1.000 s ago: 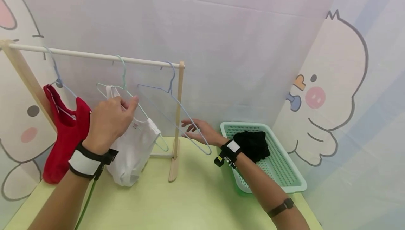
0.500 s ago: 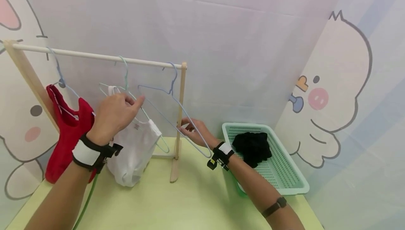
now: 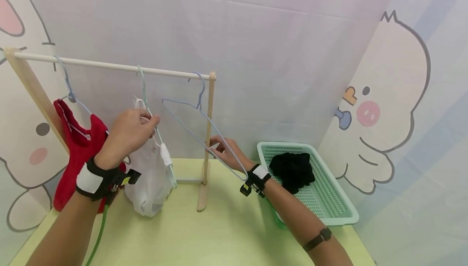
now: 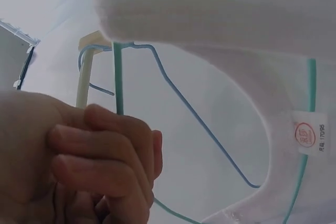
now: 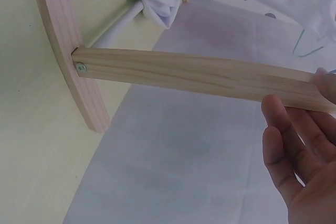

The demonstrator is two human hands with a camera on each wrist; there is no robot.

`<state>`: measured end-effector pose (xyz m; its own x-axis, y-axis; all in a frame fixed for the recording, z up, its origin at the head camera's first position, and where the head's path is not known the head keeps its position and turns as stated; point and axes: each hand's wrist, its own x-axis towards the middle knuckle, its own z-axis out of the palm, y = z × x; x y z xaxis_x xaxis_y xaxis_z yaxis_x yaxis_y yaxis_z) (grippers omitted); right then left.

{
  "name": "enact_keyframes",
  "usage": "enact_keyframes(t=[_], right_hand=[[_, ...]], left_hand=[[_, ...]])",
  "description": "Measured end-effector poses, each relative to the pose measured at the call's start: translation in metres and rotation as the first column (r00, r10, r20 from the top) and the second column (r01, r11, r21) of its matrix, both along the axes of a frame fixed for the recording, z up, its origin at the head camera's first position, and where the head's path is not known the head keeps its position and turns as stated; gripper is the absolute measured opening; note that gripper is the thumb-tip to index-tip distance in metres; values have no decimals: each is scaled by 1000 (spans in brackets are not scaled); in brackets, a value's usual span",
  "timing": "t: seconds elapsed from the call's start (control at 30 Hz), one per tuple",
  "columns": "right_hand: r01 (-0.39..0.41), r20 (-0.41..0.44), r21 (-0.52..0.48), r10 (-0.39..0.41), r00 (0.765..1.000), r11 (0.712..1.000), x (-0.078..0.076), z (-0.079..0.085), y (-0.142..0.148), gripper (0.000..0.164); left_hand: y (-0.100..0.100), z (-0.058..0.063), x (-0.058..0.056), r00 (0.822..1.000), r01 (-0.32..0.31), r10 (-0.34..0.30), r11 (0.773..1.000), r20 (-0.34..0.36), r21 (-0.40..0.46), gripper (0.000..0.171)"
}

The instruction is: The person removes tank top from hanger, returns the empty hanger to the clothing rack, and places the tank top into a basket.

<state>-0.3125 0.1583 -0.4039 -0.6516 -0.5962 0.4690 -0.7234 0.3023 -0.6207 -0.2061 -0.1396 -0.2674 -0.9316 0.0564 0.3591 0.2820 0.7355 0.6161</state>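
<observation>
My left hand (image 3: 131,136) pinches the green hanger (image 3: 143,89) near its shoulder. From that hanger hangs a white tank top (image 3: 148,184), now turned nearly edge-on. In the left wrist view my fingers curl at the green wire, and a printed label (image 4: 311,134) shows inside the garment's neck. My right hand (image 3: 232,154) holds the rack's right wooden post (image 5: 199,74), thumb on one side and fingertips on the other. A bare blue hanger (image 3: 200,102) hangs from the rod beside this post, its wire crossing in front of the right hand.
The rack's white rod (image 3: 109,65) also carries a red garment (image 3: 78,152) at the left. On the right of the yellow-green table (image 3: 219,237) stands a pale green basket (image 3: 338,201) with black cloth (image 3: 292,170) inside. A printed curtain (image 3: 278,55) closes off the back.
The green hanger and white tank top have swivelled from facing the camera to nearly edge-on under my left hand. My right hand has moved left onto the wooden post.
</observation>
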Motion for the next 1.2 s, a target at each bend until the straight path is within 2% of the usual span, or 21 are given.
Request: enact_keyframes(t=[0.2,0.33,0.63,0.83,1.2], right_hand=[[7,-2,3,-7,1000,1000,-2,-3,0,20],[17,12,8,-17,1000,1000,-1,-2,-1,21],[32,6,27,-32,999,999,-6,-5,-1,19],[23,14,30,-24,1000,999,-6,-6,0,21],[27,-4,29,-27,1000,999,-5,-2,1,22]], left_hand=[[-3,4,2,992,69,-79,993,95,101,39],[-6,6,5,985,98,-117,985,130,144,37],[-12,12,11,985,130,-144,982,98,135,39],[-16,21,17,986,150,-157,983,63,107,37],[-21,32,40,968,214,-229,967,106,140,35]])
